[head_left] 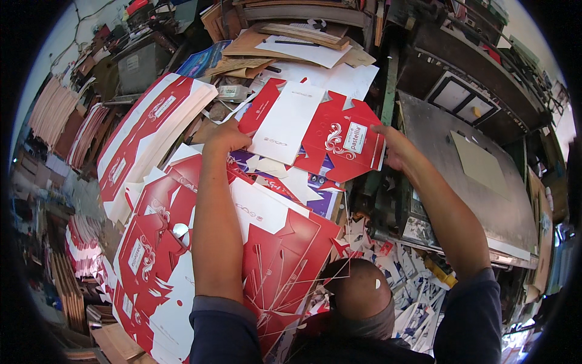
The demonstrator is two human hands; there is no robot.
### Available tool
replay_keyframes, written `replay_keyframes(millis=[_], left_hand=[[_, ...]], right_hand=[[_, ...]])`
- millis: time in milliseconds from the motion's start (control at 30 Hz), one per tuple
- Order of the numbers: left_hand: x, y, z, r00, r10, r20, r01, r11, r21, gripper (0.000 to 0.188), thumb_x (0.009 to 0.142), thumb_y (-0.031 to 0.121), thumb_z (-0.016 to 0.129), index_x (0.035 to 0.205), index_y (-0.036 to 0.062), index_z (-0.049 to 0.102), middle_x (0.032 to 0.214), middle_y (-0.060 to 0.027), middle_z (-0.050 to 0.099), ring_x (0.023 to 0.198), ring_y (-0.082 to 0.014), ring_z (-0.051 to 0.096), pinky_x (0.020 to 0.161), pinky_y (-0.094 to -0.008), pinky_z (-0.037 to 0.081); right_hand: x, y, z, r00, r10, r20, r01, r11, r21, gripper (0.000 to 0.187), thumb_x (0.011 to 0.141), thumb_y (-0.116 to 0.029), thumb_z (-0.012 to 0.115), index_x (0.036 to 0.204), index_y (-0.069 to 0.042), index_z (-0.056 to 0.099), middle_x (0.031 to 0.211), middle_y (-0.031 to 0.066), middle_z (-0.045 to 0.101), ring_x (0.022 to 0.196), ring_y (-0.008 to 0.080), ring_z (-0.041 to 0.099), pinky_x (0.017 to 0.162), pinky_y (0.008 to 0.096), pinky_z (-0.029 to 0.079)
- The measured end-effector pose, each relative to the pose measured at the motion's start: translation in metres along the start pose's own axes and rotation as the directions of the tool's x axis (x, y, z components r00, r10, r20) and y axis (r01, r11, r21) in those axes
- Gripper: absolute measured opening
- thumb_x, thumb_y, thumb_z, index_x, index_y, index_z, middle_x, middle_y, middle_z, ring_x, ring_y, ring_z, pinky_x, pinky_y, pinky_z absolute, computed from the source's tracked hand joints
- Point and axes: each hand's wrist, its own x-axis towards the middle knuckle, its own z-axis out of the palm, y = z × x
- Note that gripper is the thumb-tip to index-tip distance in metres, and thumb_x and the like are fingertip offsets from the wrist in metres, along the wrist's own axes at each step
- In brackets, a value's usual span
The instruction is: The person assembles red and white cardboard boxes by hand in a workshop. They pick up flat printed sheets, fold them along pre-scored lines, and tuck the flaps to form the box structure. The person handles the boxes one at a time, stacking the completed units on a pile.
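A flat, die-cut carton blank, red with a white panel and white swirls, is stretched between my two hands. My left hand is closed at its left edge, fingers curled. At the right edge, my right hand grips the blank, with the thumb on top. Under the blank lie purple printed sheets and torn white scraps. Closer to me, more red and white carton blanks are heaped in an overlapping pile, with thin cut strips across them. The left hand's fingertips are partly hidden.
A thick stack of red and white printed sheets stands to the left. On the right is a machine with a metal plate bearing a beige sheet. Paper offcuts pile up below it. Brown boards and papers lie at the back.
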Motion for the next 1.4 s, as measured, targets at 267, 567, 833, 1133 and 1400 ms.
replay_keyframes(millis=[267,567,833,1133,1400], left_hand=[[-0.009,0.01,-0.007,1.0,-0.005,0.014,0.005,1.0,-0.009,0.077,0.057,0.028,0.08,0.129,0.0037,0.064,0.122,-0.0193,0.069,0.11,-0.0298,0.068,0.093,-0.0353,0.052],[0.005,-0.004,0.001,0.997,0.061,0.037,-0.058,0.995,-0.08,0.083,0.054,0.018,0.084,0.133,0.0048,0.06,0.121,-0.0202,0.068,0.109,-0.0298,0.067,0.095,-0.0351,0.05],[0.008,-0.013,0.004,0.997,0.053,0.052,-0.048,0.995,-0.09,0.083,0.053,0.017,0.085,0.132,0.0052,0.061,0.121,-0.0198,0.069,0.109,-0.0305,0.067,0.094,-0.035,0.051],[0.007,0.001,0.001,0.995,0.099,0.024,-0.098,0.995,-0.011,0.082,0.055,0.012,0.082,0.133,0.0022,0.06,0.125,-0.0213,0.067,0.114,-0.0323,0.066,0.099,-0.0371,0.051],[0.046,-0.026,-0.003,0.938,0.302,-0.168,-0.326,0.935,-0.14,0.076,0.07,0.017,0.082,0.137,-0.0016,0.053,0.135,-0.0219,0.06,0.125,-0.0337,0.058,0.106,-0.0406,0.045]], right_hand=[[0.009,0.004,-0.005,0.999,-0.027,0.028,0.025,0.996,0.084,0.045,0.096,-0.02,0.06,0.132,0.005,0.05,0.124,0.0218,0.065,0.105,0.0299,0.07,0.091,0.0496,0.058],[0.025,0.012,-0.019,0.982,-0.105,0.155,0.146,0.95,-0.277,0.071,0.085,-0.029,0.071,0.139,0.004,0.038,0.13,0.0219,0.06,0.118,0.0308,0.061,0.101,0.0505,0.045],[0.004,0.006,-0.005,0.985,-0.14,0.102,0.168,0.918,-0.36,0.071,0.087,-0.031,0.068,0.143,0.0,0.038,0.13,0.0214,0.062,0.118,0.0306,0.061,0.103,0.0531,0.041],[0.077,0.036,-0.029,0.958,-0.242,0.155,0.286,0.858,-0.427,0.064,0.086,-0.022,0.069,0.141,0.0,0.046,0.128,0.0205,0.064,0.115,0.0304,0.063,0.099,0.0399,0.049],[0.04,0.024,-0.008,0.852,-0.522,-0.04,0.249,0.472,-0.846,0.095,0.08,-0.047,0.071,0.15,0.001,0.031,0.152,0.0351,0.03,0.146,0.048,0.023,0.121,0.0499,0.022]])
